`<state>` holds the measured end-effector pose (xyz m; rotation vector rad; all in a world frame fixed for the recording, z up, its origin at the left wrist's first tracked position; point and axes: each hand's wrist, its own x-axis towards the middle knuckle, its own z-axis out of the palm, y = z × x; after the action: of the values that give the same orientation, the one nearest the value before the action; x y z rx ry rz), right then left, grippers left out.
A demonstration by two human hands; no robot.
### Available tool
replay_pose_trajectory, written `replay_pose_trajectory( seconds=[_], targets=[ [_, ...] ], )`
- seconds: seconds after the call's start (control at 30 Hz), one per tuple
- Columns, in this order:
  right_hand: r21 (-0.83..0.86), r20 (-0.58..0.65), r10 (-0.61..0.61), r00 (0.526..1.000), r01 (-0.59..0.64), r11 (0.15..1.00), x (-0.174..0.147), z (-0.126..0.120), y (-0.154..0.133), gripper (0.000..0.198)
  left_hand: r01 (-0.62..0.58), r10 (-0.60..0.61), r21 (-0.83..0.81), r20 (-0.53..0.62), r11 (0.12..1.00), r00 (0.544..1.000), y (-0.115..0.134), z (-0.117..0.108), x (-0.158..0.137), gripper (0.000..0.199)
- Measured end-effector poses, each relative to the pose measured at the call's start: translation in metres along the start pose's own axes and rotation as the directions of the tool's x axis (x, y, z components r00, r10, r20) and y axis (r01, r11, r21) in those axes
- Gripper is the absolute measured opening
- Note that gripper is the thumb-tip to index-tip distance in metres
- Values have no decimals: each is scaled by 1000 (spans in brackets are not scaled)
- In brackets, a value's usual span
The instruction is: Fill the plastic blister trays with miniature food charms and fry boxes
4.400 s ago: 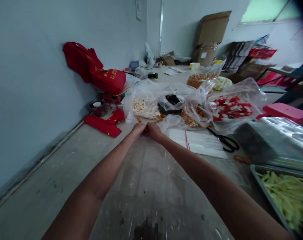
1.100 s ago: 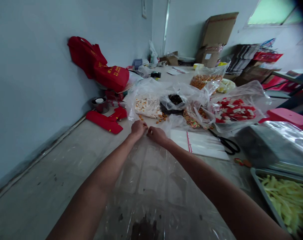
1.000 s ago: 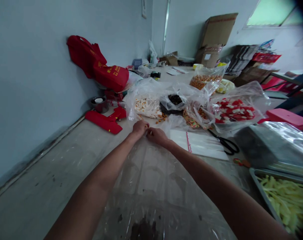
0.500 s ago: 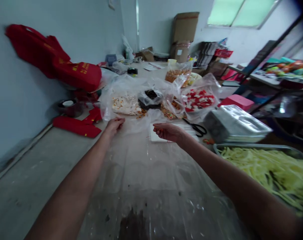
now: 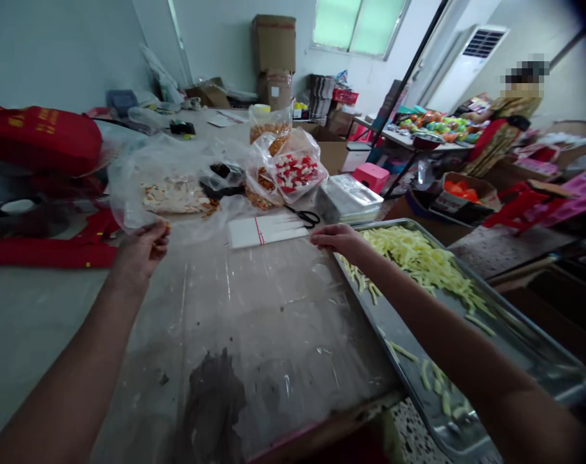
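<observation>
Fingers of the left hand (image 5: 143,250) curl inward with a small orange piece (image 5: 167,228) showing at their tips; the right hand's (image 5: 340,240) are bunched, and I cannot tell whether they grip anything. Together a second ago, the hands are now well apart: the left well left of the metal tray (image 5: 394,322), the right at its far left corner, nearest the pale yellow strips (image 5: 409,248) heaped inside. The right forearm slants across the tray.
</observation>
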<state>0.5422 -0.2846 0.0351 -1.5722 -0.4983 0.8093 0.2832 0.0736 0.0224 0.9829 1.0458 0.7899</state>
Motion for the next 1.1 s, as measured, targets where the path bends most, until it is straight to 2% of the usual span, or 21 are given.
replay_pose_trajectory(
  seconds=[0.1, 0.17, 0.23, 0.3, 0.37, 0.47, 0.63, 0.73, 0.83, 0.93, 1.03, 1.07, 1.1],
  targets=[
    [-136, -65, 29, 997, -37, 990, -16, -30, 17, 30, 62, -61, 6, 243, 998, 968, -25, 11, -45, 10],
    [-178, -87, 46, 995, -61, 982, -14, -36, 31, 31, 138, -136, 18, 326, 990, 935, -47, 28, -76, 6],
    [-299, -104, -30, 994, -2, 954, -2, -33, 40, 26, 187, -177, 11, 386, 982, 905, -68, 49, -103, 8],
    [-519, -72, -126, 989, 70, 852, 14, -25, 46, 23, 237, -213, -7, 415, 971, 884, -84, 70, -125, 9],
    [-699, -23, -169, 985, 106, 708, 29, -15, 49, 21, 295, -254, -24, 448, 955, 857, -94, 86, -140, 8],
    [-799, -12, -173, 985, 95, 593, 41, -4, 51, 16, 352, -300, -24, 473, 936, 829, -104, 99, -151, 6],
    [-911, 46, -191, 981, 119, 394, 36, 7, 53, 11, 370, -336, 6, 434, 929, 836, -114, 104, -146, 3],
    [-941, 84, -164, 983, 132, 312, 36, 10, 49, 15, 380, -349, 16, 437, 925, 829, -116, 107, -141, 3],
    [-950, 87, -133, 987, 123, 287, 44, 9, 45, 14, 386, -343, -5, 450, 922, 824, -113, 111, -139, 2],
    [-950, 51, -105, 993, 80, 302, 53, 3, 42, 9, 384, -327, -28, 469, 923, 820, -110, 111, -139, 2],
    [-939, 22, -84, 996, 49, 339, 55, -4, 39, 16, 373, -314, -31, 477, 927, 821, -106, 104, -143, 1],
    [-928, 20, -70, 997, 45, 371, 54, -6, 37, 19, 368, -310, -30, 478, 929, 822, -103, 100, -145, 2],
    [-895, 13, -46, 999, 32, 446, 52, -8, 35, 22, 363, -304, -31, 481, 931, 822, -101, 95, -148, 4]
  ],
)
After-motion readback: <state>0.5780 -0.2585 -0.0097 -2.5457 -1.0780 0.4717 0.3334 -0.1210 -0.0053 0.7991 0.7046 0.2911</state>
